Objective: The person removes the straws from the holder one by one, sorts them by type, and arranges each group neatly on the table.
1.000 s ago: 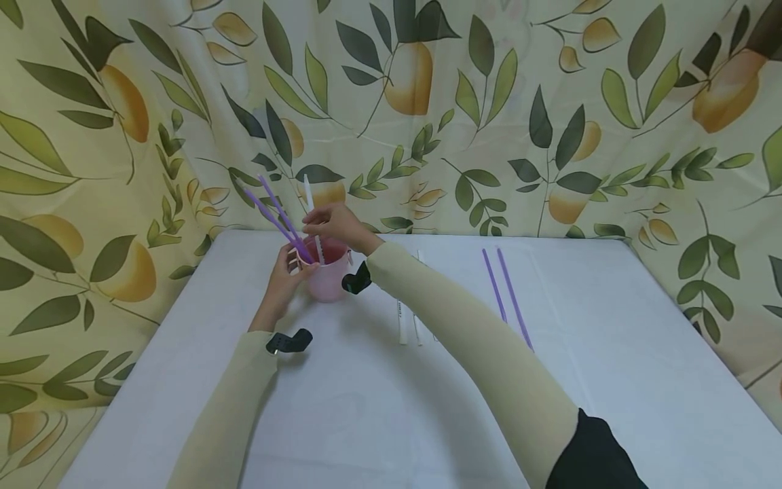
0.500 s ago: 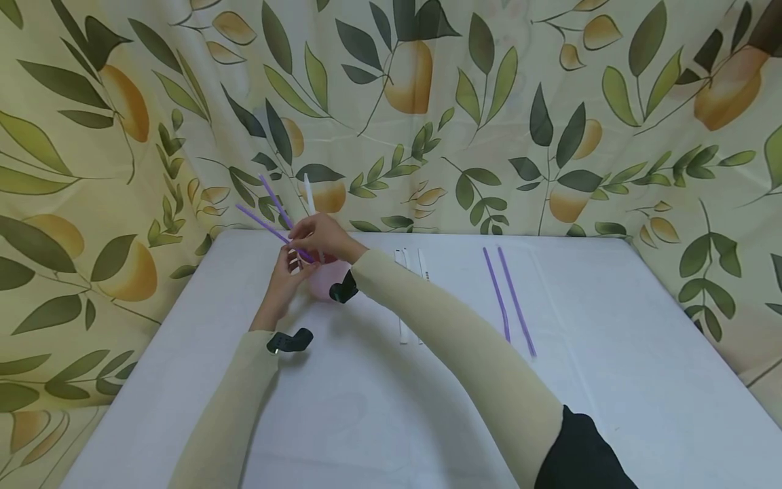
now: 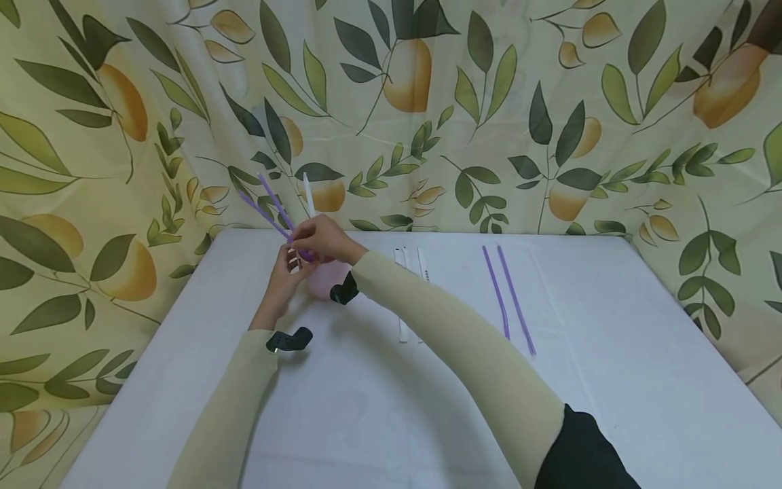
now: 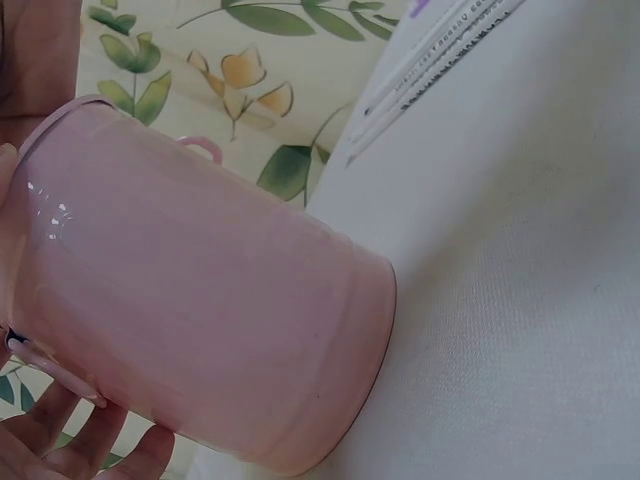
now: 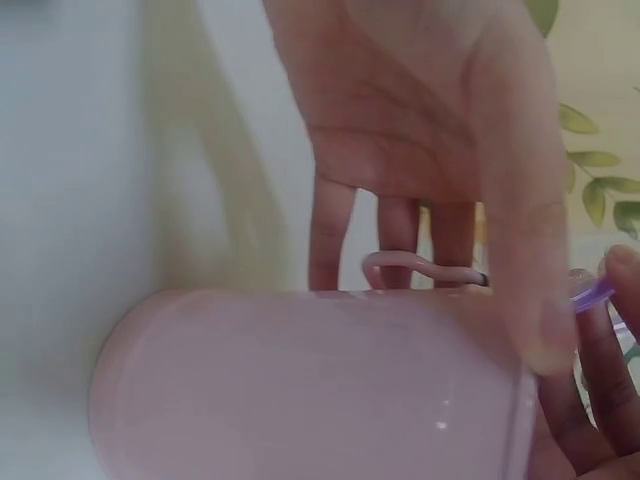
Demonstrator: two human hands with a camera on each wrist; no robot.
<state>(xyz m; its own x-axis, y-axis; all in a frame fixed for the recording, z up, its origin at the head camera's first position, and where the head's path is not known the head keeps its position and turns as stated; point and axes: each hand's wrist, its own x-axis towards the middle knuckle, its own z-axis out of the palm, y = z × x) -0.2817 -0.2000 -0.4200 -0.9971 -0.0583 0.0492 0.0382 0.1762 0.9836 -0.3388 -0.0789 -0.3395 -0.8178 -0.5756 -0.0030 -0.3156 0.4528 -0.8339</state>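
Note:
A pink cup [image 3: 324,284] with small loop handles stands on the table, its mouth mostly covered by hands in the head view. My left hand [image 3: 283,282] holds it at the rim from the left, thumb in front and fingers curling behind. Over the mouth, my right hand [image 3: 328,238] pinches a purple straw [image 3: 259,210]; in the right wrist view the purple straw [image 5: 592,294] shows between its fingertips. A second purple straw [image 3: 273,197] and a white stick, apparently a wrapped straw, [image 3: 308,193] rise from the cup. Their lower ends are hidden.
Several white sticks with print [image 3: 402,329] lie on the white table [image 3: 366,407], partly under the right sleeve. Further right lie two purple straws [image 3: 516,299]. A leaf-patterned cloth [image 3: 415,156] hangs behind the table.
My right hand has come left and down from the white stick to a purple straw. That straw first dipped, then rose slightly. The left hand has stayed on the cup.

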